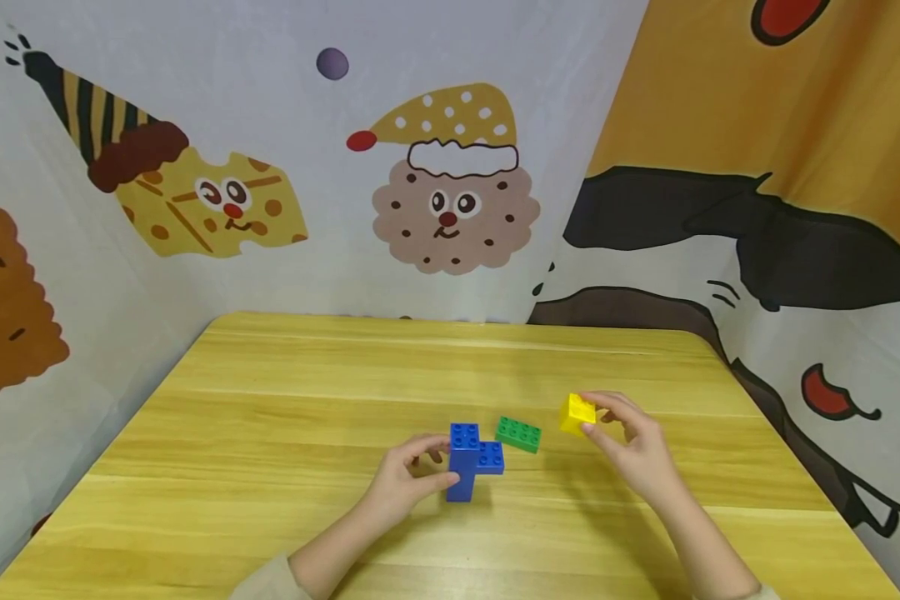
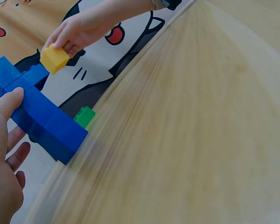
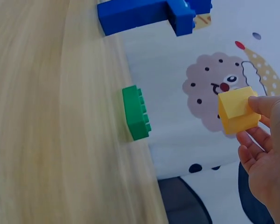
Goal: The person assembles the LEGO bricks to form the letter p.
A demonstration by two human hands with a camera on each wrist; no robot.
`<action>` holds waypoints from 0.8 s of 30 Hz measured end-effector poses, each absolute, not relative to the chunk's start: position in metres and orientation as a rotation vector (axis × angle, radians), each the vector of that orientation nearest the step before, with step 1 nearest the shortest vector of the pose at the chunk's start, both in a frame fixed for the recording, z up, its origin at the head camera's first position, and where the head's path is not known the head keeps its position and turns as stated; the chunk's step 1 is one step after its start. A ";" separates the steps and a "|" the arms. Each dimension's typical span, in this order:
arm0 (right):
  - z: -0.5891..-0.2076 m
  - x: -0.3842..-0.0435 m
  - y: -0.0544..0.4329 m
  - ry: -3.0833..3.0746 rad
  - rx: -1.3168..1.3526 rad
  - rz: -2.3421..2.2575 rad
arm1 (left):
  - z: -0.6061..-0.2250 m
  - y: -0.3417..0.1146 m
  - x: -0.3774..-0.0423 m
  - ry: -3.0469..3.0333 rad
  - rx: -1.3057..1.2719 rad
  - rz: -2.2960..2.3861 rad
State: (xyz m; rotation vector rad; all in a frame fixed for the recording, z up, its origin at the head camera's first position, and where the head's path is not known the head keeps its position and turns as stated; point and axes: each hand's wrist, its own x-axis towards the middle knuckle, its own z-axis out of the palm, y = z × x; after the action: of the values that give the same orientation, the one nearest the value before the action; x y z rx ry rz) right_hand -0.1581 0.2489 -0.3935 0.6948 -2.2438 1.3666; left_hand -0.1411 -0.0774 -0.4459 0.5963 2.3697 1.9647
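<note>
A tower of blue building bricks [image 1: 462, 475] stands upright on the table, with one blue brick [image 1: 491, 457] jutting out to its right near the top. My left hand [image 1: 408, 479] grips the tower from the left, thumb on the near side; the left wrist view shows the thumb against the blue bricks [image 2: 46, 116]. Above the table to the right, my right hand [image 1: 633, 446] pinches a yellow brick [image 1: 577, 414] between thumb and fingers. In the right wrist view the yellow brick [image 3: 238, 109] is held clear of everything else. A green brick [image 1: 518, 434] lies studs up between both hands, behind the tower.
The wooden table [image 1: 270, 400] extends around the bricks to its back edge. Behind it hangs a white cloth backdrop [image 1: 270, 83] printed with cartoon figures, and an orange part [image 1: 720, 100] fills the upper right.
</note>
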 end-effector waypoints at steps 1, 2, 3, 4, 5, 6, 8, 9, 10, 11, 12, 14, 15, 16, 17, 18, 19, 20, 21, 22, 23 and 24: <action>-0.392 -0.157 0.247 -2.240 0.706 1.365 | -0.446 -0.077 -0.141 2.370 0.596 1.965; -0.391 -0.156 0.246 -2.237 0.711 1.371 | -0.446 -0.078 -0.141 2.368 0.595 1.966; -0.390 -0.155 0.245 -2.238 0.717 1.368 | -0.446 -0.078 -0.141 2.368 0.594 1.966; -0.389 -0.154 0.243 -2.239 0.725 1.367 | -0.446 -0.078 -0.141 2.367 0.594 1.966; -0.388 -0.153 0.242 -2.239 0.730 1.371 | -0.446 -0.078 -0.141 2.367 0.594 1.967; -0.387 -0.152 0.241 -2.240 0.736 1.372 | -0.446 -0.078 -0.141 2.367 0.595 1.968; -0.385 -0.151 0.239 -2.238 0.756 1.382 | -0.447 -0.078 -0.141 2.370 0.593 1.966; -0.384 -0.150 0.239 -2.238 0.768 1.379 | -0.447 -0.078 -0.141 2.372 0.592 1.964; -0.383 -0.150 0.238 -2.237 0.776 1.384 | -0.447 -0.078 -0.141 2.373 0.592 1.963; -0.382 -0.149 0.236 -2.235 0.782 1.390 | -0.447 -0.078 -0.141 2.374 0.590 1.962; -0.381 -0.148 0.235 -2.234 0.788 1.395 | -0.447 -0.078 -0.141 2.375 0.588 1.960; -0.379 -0.145 0.232 -2.236 0.800 1.395 | -0.447 -0.078 -0.141 2.376 0.586 1.957; -0.379 -0.144 0.230 -2.238 0.804 1.393 | -0.447 -0.078 -0.142 2.377 0.587 1.957; -0.378 -0.142 0.229 -2.240 0.808 1.396 | -0.447 -0.078 -0.142 2.376 0.586 1.958; -0.378 -0.141 0.227 -2.240 0.815 1.398 | -0.447 -0.078 -0.142 2.376 0.586 1.958; -0.377 -0.140 0.225 -2.245 0.819 1.394 | -0.447 -0.078 -0.142 2.374 0.586 1.960; -0.377 -0.139 0.224 -2.249 0.823 1.394 | -0.446 -0.078 -0.142 2.373 0.587 1.961; -0.377 -0.138 0.222 -2.252 0.825 1.398 | -0.446 -0.078 -0.142 2.370 0.588 1.962; -0.377 -0.137 0.221 -2.257 0.825 1.399 | -0.446 -0.078 -0.142 2.369 0.589 1.963; -0.377 -0.136 0.219 -2.262 0.824 1.400 | -0.446 -0.078 -0.141 2.368 0.590 1.963; -0.377 -0.135 0.218 -2.267 0.823 1.400 | -0.446 -0.078 -0.141 2.367 0.591 1.964; -0.376 -0.135 0.217 -2.275 0.822 1.401 | -0.446 -0.078 -0.141 2.366 0.591 1.964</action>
State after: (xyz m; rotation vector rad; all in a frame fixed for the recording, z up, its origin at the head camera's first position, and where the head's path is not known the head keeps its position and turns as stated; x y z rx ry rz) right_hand -0.1347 0.2166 -0.3762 0.8215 -2.2751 1.4007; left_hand -0.1414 -0.0779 -0.4460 0.5915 2.3660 1.9637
